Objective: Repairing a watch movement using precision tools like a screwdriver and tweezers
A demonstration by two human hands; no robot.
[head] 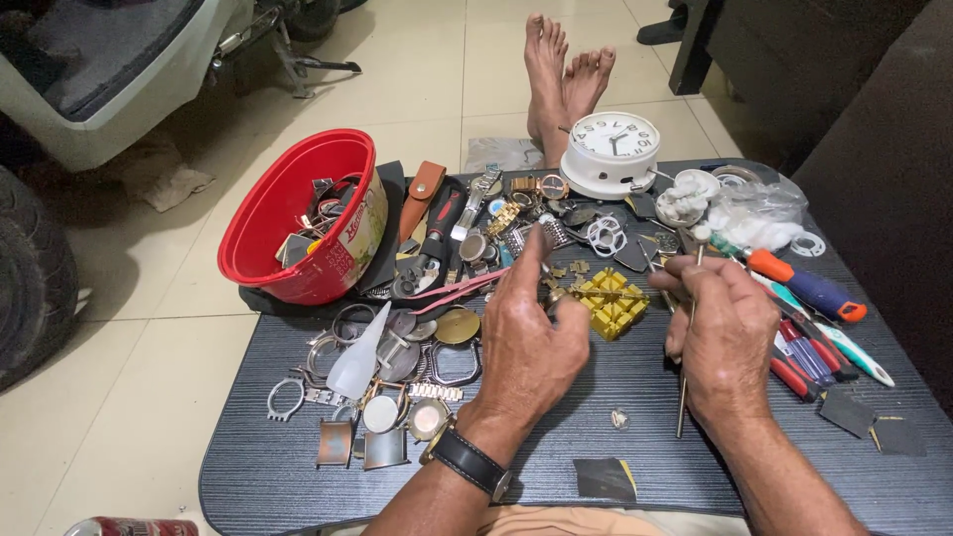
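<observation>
My left hand (531, 333) is raised over the dark tray table (556, 452), with the index finger up and the thumb and fingers pinched on a small part I cannot make out. It wears a black wristwatch (472, 464). My right hand (720, 337) grips a thin metal tool (683, 397) that points down toward the table. Between the hands sits a yellow plastic holder block (615, 303). A tiny shiny part (620, 419) lies on the table below the hands.
A red tub (298, 213) of watch parts stands at the left. Watch cases, bands and a clear dropper bottle (359, 352) lie before it. A white clock (611, 151), a plastic bag (759, 213) and several screwdrivers (809, 288) are at the right. My bare feet (561, 74) rest beyond the table.
</observation>
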